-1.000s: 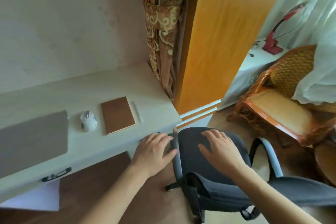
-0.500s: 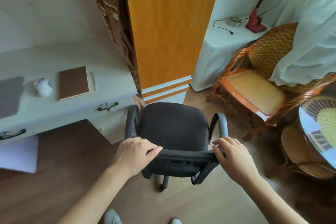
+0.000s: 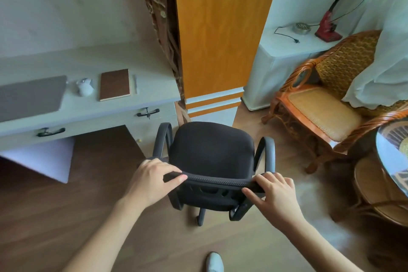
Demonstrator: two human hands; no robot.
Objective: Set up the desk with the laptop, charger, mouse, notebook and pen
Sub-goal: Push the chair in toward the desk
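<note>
On the pale desk [image 3: 123, 59] at the left lie a closed grey laptop [image 3: 31, 96], a white mouse [image 3: 85, 87], a brown notebook [image 3: 114, 84] and a pale pen [image 3: 135, 84] just right of the notebook. No charger shows. A black office chair [image 3: 212, 152] stands on the floor right of the desk, its seat facing away from me. My left hand [image 3: 152, 180] grips the left end of the chair's backrest top. My right hand [image 3: 272, 194] grips the right end of it.
An orange wooden panel [image 3: 220, 28] and a patterned curtain [image 3: 161, 17] rise behind the chair. At right stand a rattan armchair [image 3: 320, 104], a glass-topped rattan table [image 3: 390, 161] and a white ledge with a red lamp [image 3: 331, 22]. Desk drawers have black handles [image 3: 148, 112].
I have stepped back from the desk. My hands moved from the chair's seat area to the top of its backrest, and the chair now sits a little farther from the desk.
</note>
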